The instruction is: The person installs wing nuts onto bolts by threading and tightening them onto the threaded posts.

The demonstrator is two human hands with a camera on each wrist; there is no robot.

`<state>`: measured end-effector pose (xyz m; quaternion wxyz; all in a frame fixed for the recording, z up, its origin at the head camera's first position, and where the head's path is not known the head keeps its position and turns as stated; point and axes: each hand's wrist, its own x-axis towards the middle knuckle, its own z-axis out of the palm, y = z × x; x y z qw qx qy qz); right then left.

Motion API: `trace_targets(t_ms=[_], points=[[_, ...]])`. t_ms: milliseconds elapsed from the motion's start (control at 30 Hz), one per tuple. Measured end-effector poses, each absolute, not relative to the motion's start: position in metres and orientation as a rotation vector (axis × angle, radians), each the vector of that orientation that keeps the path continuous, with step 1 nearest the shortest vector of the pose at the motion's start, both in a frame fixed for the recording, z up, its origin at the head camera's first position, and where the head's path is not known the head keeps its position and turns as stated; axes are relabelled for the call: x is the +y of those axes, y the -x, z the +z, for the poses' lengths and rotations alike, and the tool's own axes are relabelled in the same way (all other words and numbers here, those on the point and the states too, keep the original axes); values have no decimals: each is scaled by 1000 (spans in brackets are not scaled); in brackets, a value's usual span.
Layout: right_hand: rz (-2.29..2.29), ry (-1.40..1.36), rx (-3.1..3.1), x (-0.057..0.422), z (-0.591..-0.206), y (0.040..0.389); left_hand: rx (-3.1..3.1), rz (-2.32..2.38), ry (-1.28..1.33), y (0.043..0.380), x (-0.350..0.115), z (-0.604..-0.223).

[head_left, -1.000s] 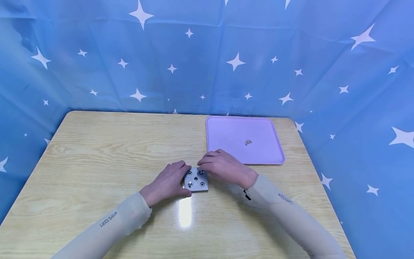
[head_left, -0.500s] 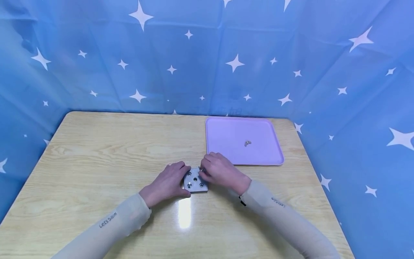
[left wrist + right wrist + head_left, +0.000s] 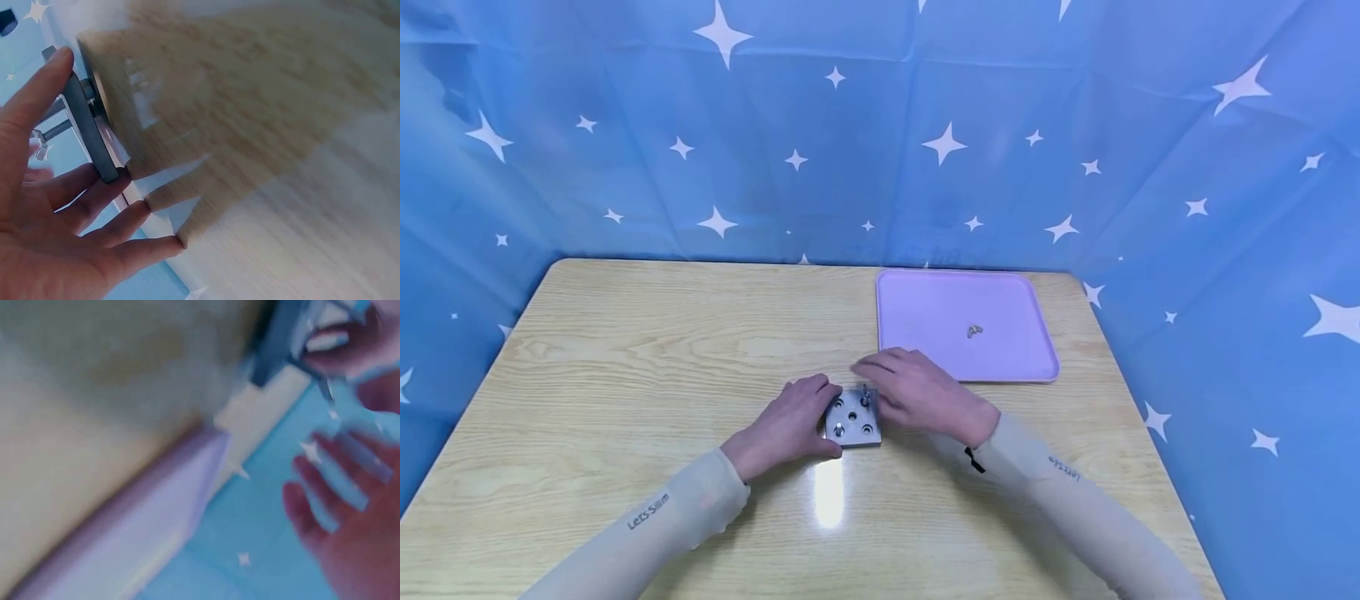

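A square metal plate [image 3: 853,430] with several holes stands over the wood-grain table, and my left hand [image 3: 790,418] grips it by opposite edges between thumb and fingers. Two threaded bolts rise from it: a near-left bolt [image 3: 839,430] and a far-right bolt [image 3: 866,395]. In the left wrist view, a wing nut [image 3: 42,147] sits at the end of one threaded bolt [image 3: 59,129], and a bolt head [image 3: 89,92] shows under the plate. Beside the far-right bolt is my right hand [image 3: 925,396], its fingers extended and blurred, holding nothing visible.
A purple tray [image 3: 917,308] lies at the back right of the table, just behind my right hand. Several small metal pieces [image 3: 974,331] lie in it, too small to make out clearly. A blue star-patterned curtain [image 3: 880,192] surrounds the table [image 3: 685,333].
My right hand closed in at the far-right bolt half a second ago, then moved off it to the right with its fingers spread out. My left hand and the plate stay put.
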<state>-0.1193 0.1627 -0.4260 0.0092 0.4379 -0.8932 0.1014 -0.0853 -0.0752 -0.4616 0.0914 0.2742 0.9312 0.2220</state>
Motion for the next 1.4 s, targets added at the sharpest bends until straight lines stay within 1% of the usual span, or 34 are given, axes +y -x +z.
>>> trace_targets(t_ms=[133, 233, 333, 567, 767, 1033, 1200, 1300, 1400], points=[[262, -1605, -2707, 165, -419, 125, 2768, 672, -835, 84, -75, -461], [216, -1646, -2679, 165, -419, 127, 2767, 669, -835, 84, -74, -462], [208, -1624, -2656, 164, -424, 127, 2765, 667, -811, 84, -73, -463], [365, -1510, -2637, 160, -437, 124, 2762, 675, -800, 84, -74, -463], [535, -1312, -2753, 154, -438, 112, 2776, 669, -832, 84, -76, -462], [602, -1004, -2876, 146, -441, 99, 2779, 667, -844, 85, -75, -461], [590, -911, -2908, 145, -443, 96, 2770, 661, -834, 86, -74, -460], [529, -995, -2934, 152, -436, 99, 2768, 664, -833, 86, -74, -461], [417, -1242, -2879, 162, -426, 106, 2770, 665, -833, 86, -75, -462]])
